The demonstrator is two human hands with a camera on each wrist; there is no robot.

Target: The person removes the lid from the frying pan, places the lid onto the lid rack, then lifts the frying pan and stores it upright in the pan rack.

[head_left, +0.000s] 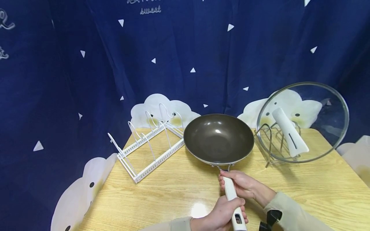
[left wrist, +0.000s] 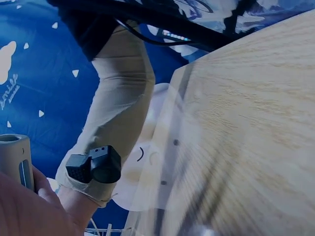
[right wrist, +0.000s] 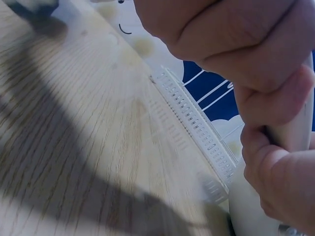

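Note:
A wok (head_left: 218, 138) with a dark brown inside and a pale long handle (head_left: 230, 189) is in the middle of the head view, its open side facing me. My right hand (head_left: 244, 184) grips the handle close to the pan. Nearer to me, my left hand (head_left: 221, 210) is wrapped round the lower part of the same handle. In the left wrist view the handle's end (left wrist: 14, 155) sticks up beside the left hand. The right wrist view shows fingers curled round the handle, with the wok's pale outside (right wrist: 251, 209) below them.
A white wire rack (head_left: 156, 163) with upright dividers stands on the wooden table (head_left: 162, 199), left of the wok. At the right, a glass lid (head_left: 323, 118) with a white handle leans upright in a metal stand (head_left: 268, 150). A blue curtain (head_left: 185, 41) hangs behind.

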